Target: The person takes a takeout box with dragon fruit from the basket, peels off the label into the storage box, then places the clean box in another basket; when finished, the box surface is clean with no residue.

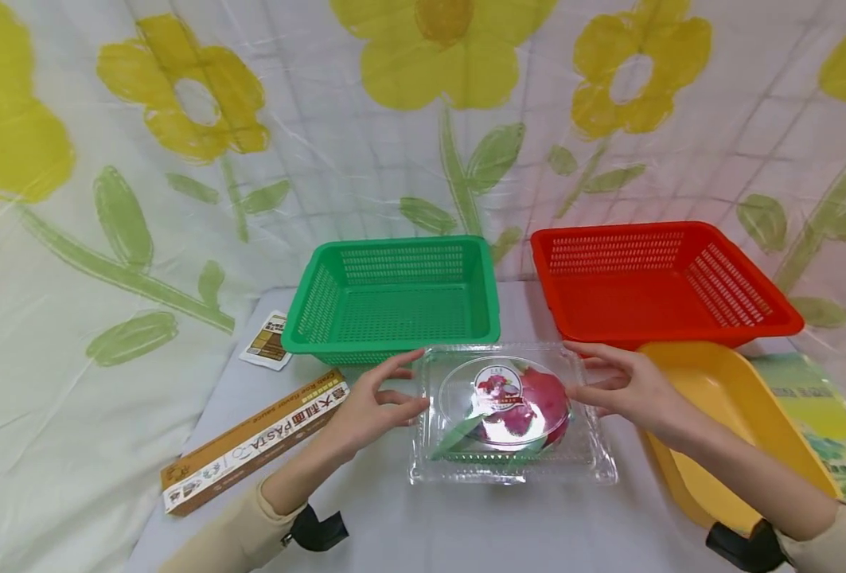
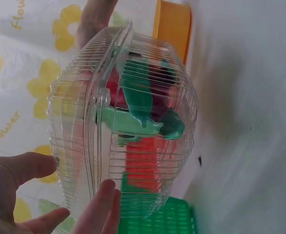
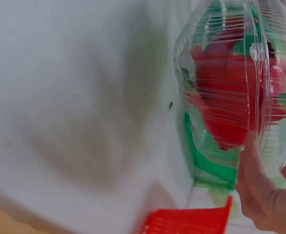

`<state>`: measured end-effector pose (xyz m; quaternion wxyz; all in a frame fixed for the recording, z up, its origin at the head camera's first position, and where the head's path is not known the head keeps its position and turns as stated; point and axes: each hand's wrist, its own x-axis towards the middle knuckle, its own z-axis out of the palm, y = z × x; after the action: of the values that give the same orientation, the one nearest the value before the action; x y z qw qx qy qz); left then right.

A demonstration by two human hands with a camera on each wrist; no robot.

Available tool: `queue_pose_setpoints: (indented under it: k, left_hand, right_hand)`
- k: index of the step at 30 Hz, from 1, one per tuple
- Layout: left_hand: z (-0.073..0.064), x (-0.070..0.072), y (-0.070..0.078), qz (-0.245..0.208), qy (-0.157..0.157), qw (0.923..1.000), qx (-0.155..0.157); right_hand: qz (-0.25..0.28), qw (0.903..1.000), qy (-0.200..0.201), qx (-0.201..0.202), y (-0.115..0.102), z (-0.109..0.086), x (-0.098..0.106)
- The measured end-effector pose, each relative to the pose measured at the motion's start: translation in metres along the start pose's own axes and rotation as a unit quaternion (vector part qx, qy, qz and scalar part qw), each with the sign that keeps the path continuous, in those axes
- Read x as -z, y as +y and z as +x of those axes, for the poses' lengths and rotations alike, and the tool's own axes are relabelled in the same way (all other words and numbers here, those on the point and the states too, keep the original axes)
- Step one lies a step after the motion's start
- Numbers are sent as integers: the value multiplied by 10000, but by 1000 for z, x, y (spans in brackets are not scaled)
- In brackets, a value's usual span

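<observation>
Two pale sleeves come nearest, the left sleeve [image 1: 229, 529] at 7 o'clock and the right sleeve [image 1: 838, 537] at 4 o'clock, each with a black wrist band [image 1: 320, 530] beside it. Between the arms, at the centre of the clock, is a clear plastic box [image 1: 442, 398] with a round label [image 1: 497, 388] on its lid and a red fruit [image 1: 550, 398] with green leaves inside. The left hand [image 1: 376, 410] grips the box at its 9 o'clock side, thumb and fingers spread narrowly about the edge; the right hand [image 1: 630, 386] holds the 3 o'clock side in much the same way. The wrist views show the box raised off the worktop [image 1: 523, 533].

Around the box, a green basket [image 1: 394, 348] stands between 10 and 11 o'clock, a red basket [image 1: 680, 334] near 2 o'clock, and a yellow tray [image 1: 723, 390] at 3 o'clock, with a printed sheet [image 1: 816, 414] beyond it. A pasta carton [image 1: 254, 442] lies near 9 o'clock, and a small packet [image 1: 268, 342] sits just beside the green basket's 9 o'clock side.

As for progress, the fruit is in the box, the lid seems closed, and the lift looks done. Setting the box down appears to remain; where, I cannot tell.
</observation>
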<state>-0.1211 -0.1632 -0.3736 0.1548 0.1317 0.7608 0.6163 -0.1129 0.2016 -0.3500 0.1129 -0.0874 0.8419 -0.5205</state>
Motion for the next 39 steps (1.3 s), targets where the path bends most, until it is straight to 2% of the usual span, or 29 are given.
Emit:
queue_pose_setpoints:
  k: [9, 19, 28, 33, 37, 39]
  left_hand:
    - [1, -15, -22, -117, 83, 9999, -86]
    - [9, -20, -42, -145, -45, 9999, -77]
    - [17, -21, -48, -99, -128, 9997, -199]
    - [22, -20, -49, -13, -162, 9996, -234]
    - [24, -19, -47, 267, -222, 9988, -343]
    - [25, -18, -46, 625, -205, 9970, -418]
  right_hand:
    - [32, 9999, 25, -109, 24, 0, -4]
    - [153, 9999, -11, -24, 45, 5, -9]
    - [42, 9998, 136, 109, 52, 10, -7]
    - [36, 9999, 23, 117, 55, 14, -4]
    - [94, 9998, -93, 112, 56, 16, -2]
    - [71, 9998, -136, 111, 56, 17, -2]
